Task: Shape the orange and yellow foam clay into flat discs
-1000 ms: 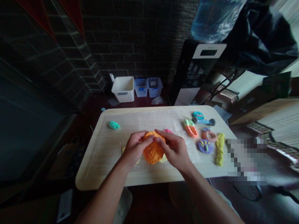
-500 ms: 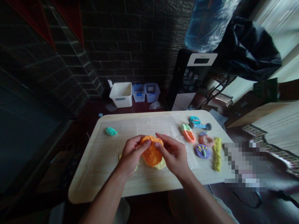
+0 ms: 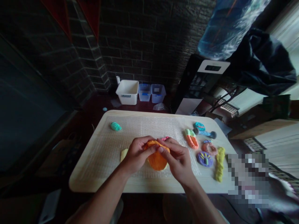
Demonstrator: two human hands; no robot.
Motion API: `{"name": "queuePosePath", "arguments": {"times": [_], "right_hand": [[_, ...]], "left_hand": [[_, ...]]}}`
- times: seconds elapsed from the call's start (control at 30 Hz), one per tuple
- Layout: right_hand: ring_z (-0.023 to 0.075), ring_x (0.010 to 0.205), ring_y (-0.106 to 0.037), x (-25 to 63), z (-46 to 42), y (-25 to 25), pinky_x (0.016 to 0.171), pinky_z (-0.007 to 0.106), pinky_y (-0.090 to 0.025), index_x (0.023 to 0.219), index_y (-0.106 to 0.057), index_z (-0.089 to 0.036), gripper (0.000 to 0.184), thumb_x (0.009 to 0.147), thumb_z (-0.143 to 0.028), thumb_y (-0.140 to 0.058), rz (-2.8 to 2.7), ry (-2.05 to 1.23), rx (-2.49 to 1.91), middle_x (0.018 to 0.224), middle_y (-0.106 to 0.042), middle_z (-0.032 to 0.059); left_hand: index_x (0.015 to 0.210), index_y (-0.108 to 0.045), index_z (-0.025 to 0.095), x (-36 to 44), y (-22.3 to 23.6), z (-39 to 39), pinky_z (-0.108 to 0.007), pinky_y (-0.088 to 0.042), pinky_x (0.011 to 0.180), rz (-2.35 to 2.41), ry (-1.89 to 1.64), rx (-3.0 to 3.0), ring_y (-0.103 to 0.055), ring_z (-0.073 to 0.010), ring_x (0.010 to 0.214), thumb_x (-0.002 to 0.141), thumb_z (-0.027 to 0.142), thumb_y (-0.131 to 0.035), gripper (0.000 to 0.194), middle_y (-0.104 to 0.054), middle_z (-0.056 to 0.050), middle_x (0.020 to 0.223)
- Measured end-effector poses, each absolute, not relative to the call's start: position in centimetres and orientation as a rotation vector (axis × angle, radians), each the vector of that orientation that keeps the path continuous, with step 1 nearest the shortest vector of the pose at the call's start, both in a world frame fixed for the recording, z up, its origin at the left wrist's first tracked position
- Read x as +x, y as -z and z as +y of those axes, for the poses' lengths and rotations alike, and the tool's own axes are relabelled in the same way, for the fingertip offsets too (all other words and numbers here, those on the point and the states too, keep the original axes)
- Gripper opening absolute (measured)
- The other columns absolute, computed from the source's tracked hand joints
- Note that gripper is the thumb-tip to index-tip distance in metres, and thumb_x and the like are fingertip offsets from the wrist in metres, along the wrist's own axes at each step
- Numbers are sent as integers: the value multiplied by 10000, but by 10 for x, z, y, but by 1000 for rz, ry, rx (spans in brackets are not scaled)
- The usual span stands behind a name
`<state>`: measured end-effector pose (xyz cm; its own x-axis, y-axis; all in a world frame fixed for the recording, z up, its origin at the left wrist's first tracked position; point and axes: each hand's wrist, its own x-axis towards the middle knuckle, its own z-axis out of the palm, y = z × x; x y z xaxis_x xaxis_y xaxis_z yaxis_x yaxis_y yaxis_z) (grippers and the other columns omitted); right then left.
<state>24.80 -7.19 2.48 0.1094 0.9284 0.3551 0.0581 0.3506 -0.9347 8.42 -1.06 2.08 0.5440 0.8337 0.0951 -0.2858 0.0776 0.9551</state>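
Observation:
Between my two hands is a flattened orange piece of modelling clay, held up over the table. My left hand pinches its upper left edge, thumb on the near face. On the upper right edge, my right hand pinches it with the thumb in front; the two thumbs nearly meet. Pale yellow clay lies on the bubble wrap beside my left hand, and more yellow shows at the orange piece's lower edge. A bit of pink clay peeks out behind my fingers.
Bubble wrap covers much of the table. A green clay lump lies far left. At right are an orange-green clay piece, a dumbbell shape, a purple disc and a yellow twist. Bins stand behind.
My thumbs have come closer together at the top of the orange clay, and its face looks smoother. The view has shifted, so the surroundings sit further right.

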Motion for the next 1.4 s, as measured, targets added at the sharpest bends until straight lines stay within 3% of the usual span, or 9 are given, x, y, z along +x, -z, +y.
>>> {"name": "queuePosePath", "arguments": {"times": [0.17,0.37,0.53,0.63,0.73,0.87,1.03,1.2,1.4], "right_hand": [[177,853,-658,244,-72,-25,680,289,-527,1279,-808,-357,313,999,-241,-730,-1331,-718,-1056,933,-733,43],[198,835,-736,245,-73,-22,732,338,-588,1320,-789,-284,323,1013,-246,-696,-1477,-523,-1235,937,-810,63],[196,749,-761,247,-74,-20,627,307,-596,1272,-811,-224,295,1003,-268,-697,-1483,-392,-1325,923,-835,81],[211,794,-790,247,-75,-20,620,296,-627,1335,-777,-218,348,1007,-303,-697,-1429,-480,-1346,1022,-846,105],[237,917,-816,247,-75,-22,734,323,-674,1347,-772,-233,354,1012,-316,-695,-1463,-583,-1305,1122,-848,115],[221,876,-821,245,-76,-23,724,301,-675,1241,-826,-243,270,1009,-302,-701,-1490,-639,-1253,1059,-861,97],[213,877,-813,242,-78,-22,716,284,-670,1354,-766,-215,364,1020,-333,-684,-1478,-674,-1297,1053,-856,101],[216,881,-812,240,-77,-25,726,294,-662,1317,-790,-219,331,1036,-343,-667,-1535,-743,-1284,1061,-857,100],[228,941,-813,231,-74,-26,761,322,-678,1302,-795,-258,337,996,-385,-733,-1298,-919,-1198,1079,-850,87]], "left_hand": [[898,-804,137,87,-18,-9,-253,-476,741,585,-889,1070,-611,-158,791,855,350,-860,225,-699,-35,813],[769,-756,133,89,-13,-7,-227,-439,657,648,-855,913,-579,-116,688,796,387,-905,296,-661,-8,732],[924,-832,140,86,-16,-3,-254,-502,768,606,-845,890,-675,-150,806,817,406,-896,295,-766,-64,876],[925,-846,144,83,-17,-3,-257,-507,770,608,-840,901,-682,-149,802,804,394,-909,285,-784,-70,893],[894,-850,145,79,-18,-4,-258,-502,753,592,-839,942,-680,-148,784,806,387,-905,263,-788,-68,870],[896,-855,131,75,-18,-5,-270,-492,721,588,-800,976,-676,-159,750,794,428,-903,317,-783,-79,830],[879,-842,127,71,-17,-4,-277,-473,711,618,-797,1016,-656,-160,733,804,425,-882,309,-762,-72,809],[829,-822,124,66,-17,-5,-289,-448,673,621,-774,1097,-615,-164,704,822,466,-858,345,-710,-61,770],[898,-846,135,64,-23,-6,-300,-480,710,604,-783,1050,-663,-186,742,808,477,-871,355,-757,-80,814]]}}
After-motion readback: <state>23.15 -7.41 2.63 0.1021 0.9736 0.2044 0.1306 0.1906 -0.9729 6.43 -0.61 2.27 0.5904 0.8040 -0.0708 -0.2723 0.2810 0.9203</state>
